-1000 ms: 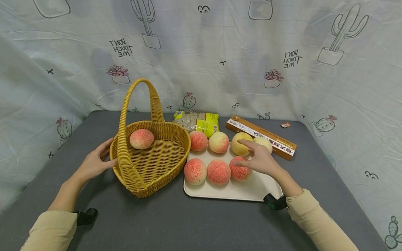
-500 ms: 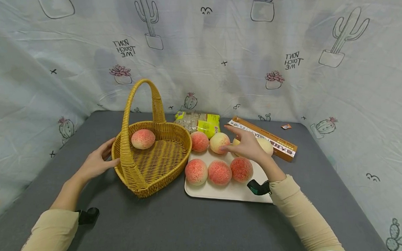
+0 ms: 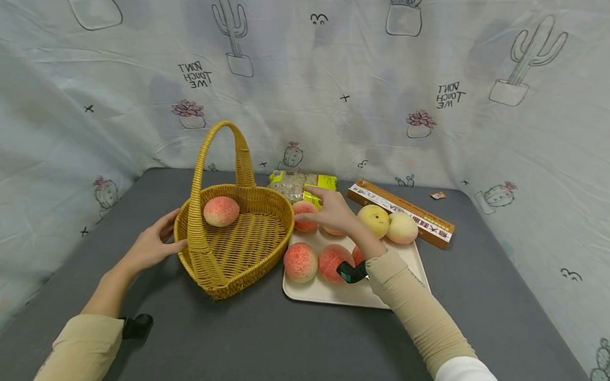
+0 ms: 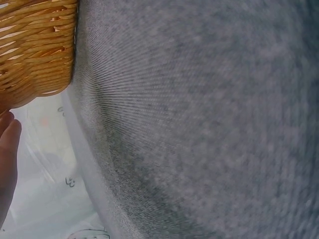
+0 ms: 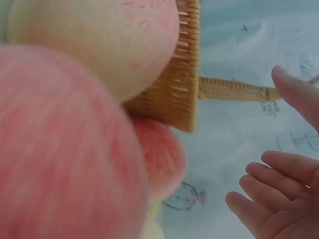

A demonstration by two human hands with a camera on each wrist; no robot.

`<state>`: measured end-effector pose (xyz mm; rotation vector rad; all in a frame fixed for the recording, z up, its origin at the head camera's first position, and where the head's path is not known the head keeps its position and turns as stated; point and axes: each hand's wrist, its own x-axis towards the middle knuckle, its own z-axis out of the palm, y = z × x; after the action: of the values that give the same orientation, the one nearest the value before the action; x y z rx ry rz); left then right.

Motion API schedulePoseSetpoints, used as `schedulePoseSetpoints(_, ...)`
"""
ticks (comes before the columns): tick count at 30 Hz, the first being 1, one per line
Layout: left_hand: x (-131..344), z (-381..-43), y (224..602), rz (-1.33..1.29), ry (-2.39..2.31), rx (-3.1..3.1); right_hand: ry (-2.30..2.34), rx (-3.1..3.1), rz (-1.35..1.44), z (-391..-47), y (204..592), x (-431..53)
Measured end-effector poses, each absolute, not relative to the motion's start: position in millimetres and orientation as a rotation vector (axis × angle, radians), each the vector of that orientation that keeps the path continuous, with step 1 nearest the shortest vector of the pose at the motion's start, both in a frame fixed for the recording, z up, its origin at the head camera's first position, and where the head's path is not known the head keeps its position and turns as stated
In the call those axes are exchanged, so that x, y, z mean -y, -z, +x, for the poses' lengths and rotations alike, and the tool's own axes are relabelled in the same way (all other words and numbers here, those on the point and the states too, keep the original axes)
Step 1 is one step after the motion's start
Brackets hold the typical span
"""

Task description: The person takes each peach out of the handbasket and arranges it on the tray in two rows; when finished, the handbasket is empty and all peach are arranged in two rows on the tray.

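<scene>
My left hand (image 3: 150, 243) rests its thumb and fingertips against the left side of a heart-shaped wicker basket (image 3: 265, 273) with a tall arched handle. One red-and-cream peach (image 3: 221, 211) lies inside it. In the left wrist view, fingertips (image 4: 11, 134) meet the woven wall. My right hand (image 3: 333, 212) hovers, thumb and fingers spread and holding nothing, over the back row on a cream tray (image 3: 313, 294), nearest a red peach (image 3: 306, 215) at the back left corner. Further peaches fill two rows, among them a yellow one (image 3: 373, 220); the wrist covers part of the front right peach.
Behind the tray lie a yellow-and-clear food packet (image 3: 289, 182) and a long brown box (image 3: 401, 212), with a small orange packet (image 3: 438, 195) at the back right. A printed white curtain (image 3: 301, 89) hangs behind the grey table (image 3: 229, 344).
My right hand has swept left across the tray, from the yellow peach to the back left red one, fingers spread throughout. The left hand stays at the basket; the view has turned slightly.
</scene>
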<state>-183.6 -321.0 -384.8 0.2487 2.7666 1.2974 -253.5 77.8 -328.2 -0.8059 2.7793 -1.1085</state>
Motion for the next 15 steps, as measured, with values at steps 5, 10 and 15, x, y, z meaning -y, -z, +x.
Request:
schedulePoseSetpoints(5,319.5,-183.0,384.1,0.241,-1.293,-2.769,1.008,-2.788,-0.839,-257.5,324.2,-55.8)
schedulePoseSetpoints(10,319.6,-181.9,383.1,0.233,-1.292,-2.775,0.956,-2.778,-0.872,-264.0,318.2,-35.8)
schedulePoseSetpoints(15,318.4,-182.9,383.3,0.239,-1.303,-2.767,0.961,-2.723,-0.850,-274.2,317.8,-20.5)
